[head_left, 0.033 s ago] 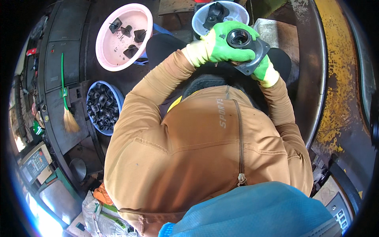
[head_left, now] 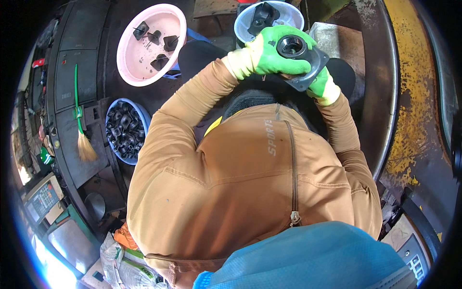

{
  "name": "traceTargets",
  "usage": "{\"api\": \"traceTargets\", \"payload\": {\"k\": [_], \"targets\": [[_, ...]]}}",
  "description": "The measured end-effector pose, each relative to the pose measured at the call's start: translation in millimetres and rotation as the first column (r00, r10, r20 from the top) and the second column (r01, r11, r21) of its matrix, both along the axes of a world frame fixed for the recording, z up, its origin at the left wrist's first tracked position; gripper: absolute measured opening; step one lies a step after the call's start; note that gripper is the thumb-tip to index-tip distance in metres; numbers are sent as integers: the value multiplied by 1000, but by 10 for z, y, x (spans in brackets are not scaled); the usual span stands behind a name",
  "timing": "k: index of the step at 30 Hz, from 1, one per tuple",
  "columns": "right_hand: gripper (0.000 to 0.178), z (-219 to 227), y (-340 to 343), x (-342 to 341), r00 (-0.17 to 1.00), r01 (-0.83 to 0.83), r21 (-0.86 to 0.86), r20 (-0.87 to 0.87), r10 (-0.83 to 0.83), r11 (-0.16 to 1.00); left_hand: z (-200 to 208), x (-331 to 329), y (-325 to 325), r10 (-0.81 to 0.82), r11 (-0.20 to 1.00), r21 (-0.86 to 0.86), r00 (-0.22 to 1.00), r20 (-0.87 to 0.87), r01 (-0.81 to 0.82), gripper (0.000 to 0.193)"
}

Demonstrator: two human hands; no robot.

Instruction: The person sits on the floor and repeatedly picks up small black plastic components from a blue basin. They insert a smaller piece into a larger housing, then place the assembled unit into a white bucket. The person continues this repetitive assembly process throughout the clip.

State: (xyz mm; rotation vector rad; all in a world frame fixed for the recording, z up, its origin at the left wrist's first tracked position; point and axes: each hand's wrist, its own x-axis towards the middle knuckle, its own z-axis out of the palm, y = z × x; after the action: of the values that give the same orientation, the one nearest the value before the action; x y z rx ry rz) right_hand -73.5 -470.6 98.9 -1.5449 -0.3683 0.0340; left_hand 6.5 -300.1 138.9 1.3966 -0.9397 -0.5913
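Both my hands wear green gloves with pale yellow cuffs, held together above my lap. Around the round collar of a black moulded part (head_left: 315,71), the fingers of my left hand (head_left: 265,54) are closed. That part has a flat square flange with holes near its corners, and a glossy open ring faces up. My right hand (head_left: 321,87) grips the flange from its right and lower side, most of its fingers hidden behind it. Just beyond, a light blue perforated basket (head_left: 294,15) holds similar black pieces (head_left: 263,18).
At the upper left stands a pink basin (head_left: 126,48) with several black parts (head_left: 170,43). A blue tub (head_left: 143,115) below it is heaped with small black pieces. A green-handled broom (head_left: 77,101) leans against grey cabinets. Worn yellow-painted metal (head_left: 409,96) borders my right side.
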Motion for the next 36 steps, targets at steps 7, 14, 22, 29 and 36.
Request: {"api": "traceTargets", "payload": {"k": [7, 14, 22, 29, 36], "targets": [[54, -235, 170, -51, 978, 29, 226, -210, 20, 974, -4, 258, -27, -561, 813, -204, 827, -27, 545, 44], [56, -3, 67, 263, 906, 292, -252, 383, -182, 922, 181, 423, -38, 106, 990, 4, 756, 646, -143, 66], [45, -272, 260, 144, 941, 248, 513, 73, -330, 821, -184, 25, -329, 515, 837, -369, 810, 282, -404, 52], [43, -22, 53, 156, 833, 474, -319, 464, -301, 820, -9, 69, -190, 402, 898, -339, 833, 380, -279, 48], [51, 80, -8, 87, 947, 242, -290, 280, -160, 926, 4, 112, -72, 199, 966, -212, 946, 257, -146, 46]]}}
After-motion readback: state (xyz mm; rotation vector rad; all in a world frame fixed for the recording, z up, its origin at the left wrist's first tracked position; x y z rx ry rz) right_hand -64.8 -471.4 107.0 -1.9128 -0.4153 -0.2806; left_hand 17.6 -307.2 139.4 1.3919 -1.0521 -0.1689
